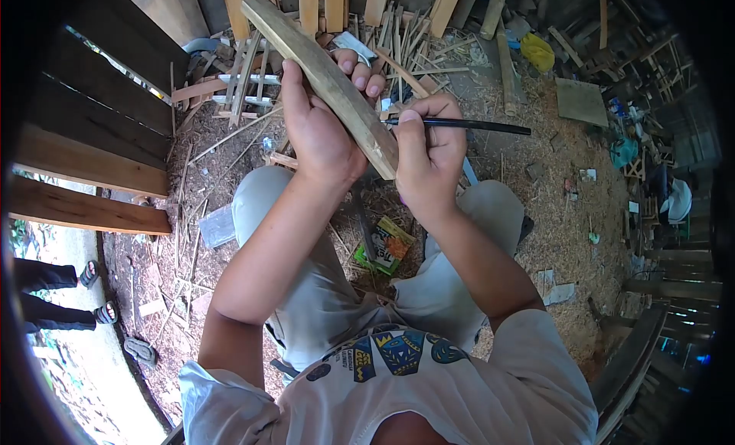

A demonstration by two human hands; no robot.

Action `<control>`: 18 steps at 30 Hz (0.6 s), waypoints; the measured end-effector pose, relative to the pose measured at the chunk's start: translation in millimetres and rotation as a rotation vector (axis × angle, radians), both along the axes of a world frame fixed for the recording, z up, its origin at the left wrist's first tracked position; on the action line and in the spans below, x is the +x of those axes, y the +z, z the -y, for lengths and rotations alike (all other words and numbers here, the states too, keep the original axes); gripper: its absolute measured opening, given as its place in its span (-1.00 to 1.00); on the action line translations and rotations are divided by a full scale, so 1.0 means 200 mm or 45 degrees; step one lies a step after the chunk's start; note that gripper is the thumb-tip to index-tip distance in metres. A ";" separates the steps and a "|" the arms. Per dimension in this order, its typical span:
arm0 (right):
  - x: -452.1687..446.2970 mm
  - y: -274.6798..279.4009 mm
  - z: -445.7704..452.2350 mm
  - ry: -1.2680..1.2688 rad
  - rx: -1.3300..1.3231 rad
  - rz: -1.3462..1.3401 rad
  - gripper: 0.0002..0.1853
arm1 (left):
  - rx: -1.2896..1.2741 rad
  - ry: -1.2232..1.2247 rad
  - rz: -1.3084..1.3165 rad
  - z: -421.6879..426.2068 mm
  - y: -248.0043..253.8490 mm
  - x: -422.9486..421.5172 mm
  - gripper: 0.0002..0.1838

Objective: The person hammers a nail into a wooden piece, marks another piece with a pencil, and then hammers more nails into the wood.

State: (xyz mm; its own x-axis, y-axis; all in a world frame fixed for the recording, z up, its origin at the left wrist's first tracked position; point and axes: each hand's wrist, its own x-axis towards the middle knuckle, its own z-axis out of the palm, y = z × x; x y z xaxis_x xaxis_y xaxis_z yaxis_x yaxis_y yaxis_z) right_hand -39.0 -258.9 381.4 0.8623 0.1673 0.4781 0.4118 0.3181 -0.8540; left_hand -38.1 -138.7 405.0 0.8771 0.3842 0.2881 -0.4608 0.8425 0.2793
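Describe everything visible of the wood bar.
The wood bar is long and yellowish-brown, with flat faces and straight edges. It slants from upper left to lower right, held in the left hand. Its lower end appears to touch the right hand; the tip of a black pen or pencil is at its edge, contact unclear.

I wear the one camera on my head; it looks steeply down and forward over my shirt [429, 384] and knees [494, 207], my left hand [320, 142] and right hand [430, 155] close below, its wide, dark-edged view taking in floor [566, 223] on both sides.
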 end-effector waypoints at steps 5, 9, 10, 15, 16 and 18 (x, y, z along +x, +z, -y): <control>0.01 -0.01 0.01 0.006 -0.021 0.038 -0.89 | 0.007 0.010 0.013 0.00 0.00 0.00 -0.55; 0.00 0.00 0.00 0.024 -0.012 -0.012 -0.89 | 0.025 0.020 0.010 0.00 0.00 0.00 -0.54; 0.00 0.00 0.00 0.010 0.012 -0.012 -0.89 | 0.034 0.021 0.008 0.00 0.00 0.01 -0.54; 0.01 -0.01 0.00 -0.025 0.011 0.061 -0.88 | 0.017 0.017 0.009 0.00 0.00 0.00 -0.55; 0.01 -0.01 0.00 -0.014 0.000 0.080 -0.88 | 0.013 0.016 0.013 0.00 0.00 0.00 -0.55; 0.01 -0.01 0.01 -0.004 -0.011 0.098 -0.88 | 0.016 0.013 0.014 0.00 -0.01 0.00 -0.55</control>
